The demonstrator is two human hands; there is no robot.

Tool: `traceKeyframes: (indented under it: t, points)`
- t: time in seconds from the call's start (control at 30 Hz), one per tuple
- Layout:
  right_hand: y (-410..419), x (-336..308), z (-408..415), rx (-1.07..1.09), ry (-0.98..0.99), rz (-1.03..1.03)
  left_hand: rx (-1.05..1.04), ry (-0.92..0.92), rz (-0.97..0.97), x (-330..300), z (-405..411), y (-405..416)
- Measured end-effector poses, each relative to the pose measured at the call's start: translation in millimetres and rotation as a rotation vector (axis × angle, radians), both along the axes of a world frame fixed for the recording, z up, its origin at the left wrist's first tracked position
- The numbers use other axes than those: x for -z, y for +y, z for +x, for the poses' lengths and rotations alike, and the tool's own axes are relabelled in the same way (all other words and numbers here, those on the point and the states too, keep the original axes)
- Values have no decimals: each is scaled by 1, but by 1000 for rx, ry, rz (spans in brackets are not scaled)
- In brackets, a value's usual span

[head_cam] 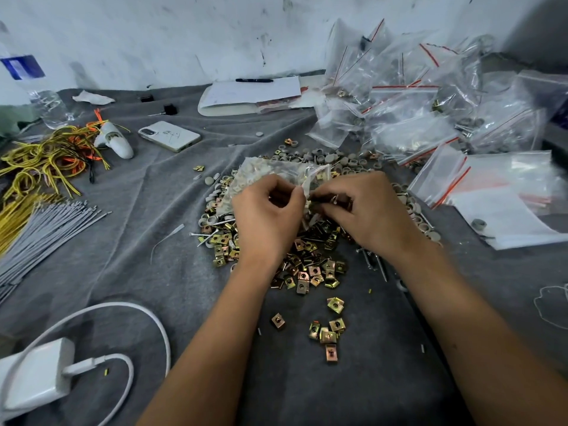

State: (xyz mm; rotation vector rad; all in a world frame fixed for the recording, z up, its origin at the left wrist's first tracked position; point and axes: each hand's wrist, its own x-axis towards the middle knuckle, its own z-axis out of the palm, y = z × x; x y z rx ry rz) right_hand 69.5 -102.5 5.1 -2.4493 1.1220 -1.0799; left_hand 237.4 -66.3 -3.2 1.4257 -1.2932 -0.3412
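Observation:
Both hands meet above a heap of brass-coloured clip nuts (310, 265) on the grey cloth (153, 210). My left hand (264, 216) pinches the mouth of a small clear zip bag (270, 173) that holds pale parts. My right hand (365, 207) is curled at the same bag mouth, with small metal pieces between its fingers. Grey round caps (325, 158) lie behind the bag. A few loose clip nuts (329, 330) sit nearer to me.
A pile of filled zip bags (415, 96) rises at the back right, empty bags (498, 186) at the right. On the left lie yellow and orange wires (46, 155), grey cable ties (46, 229), a phone (169, 135), a water bottle (33, 87) and a white charger with cable (40, 376). A notepad with a pen (252, 93) sits behind.

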Motion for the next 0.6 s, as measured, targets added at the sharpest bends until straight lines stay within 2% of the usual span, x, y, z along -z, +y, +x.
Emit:
traceKeyframes:
  t: [0.07, 0.2, 0.27, 0.4, 0.47, 0.6]
  points:
    - [-1, 0, -1, 58, -85, 11, -12, 17, -13, -2, -1, 1]
    - [-4, -1, -6, 191, -244, -114, -90, 62, -32, -3, 0, 1]
    - [-6, -1, -9, 219, -161, -102, -140, 105, -41, -4, 1, 0]
    - [-9, 7, -3, 173, 196, -8, -178, 139, -49, -3, 3, -1]
    - [-10, 7, 0, 163, 210, 8, -175, 135, -41, -3, 3, -1]
    - [-10, 8, -3, 210, 109, -5, -152, 130, -32, -2, 3, -2]
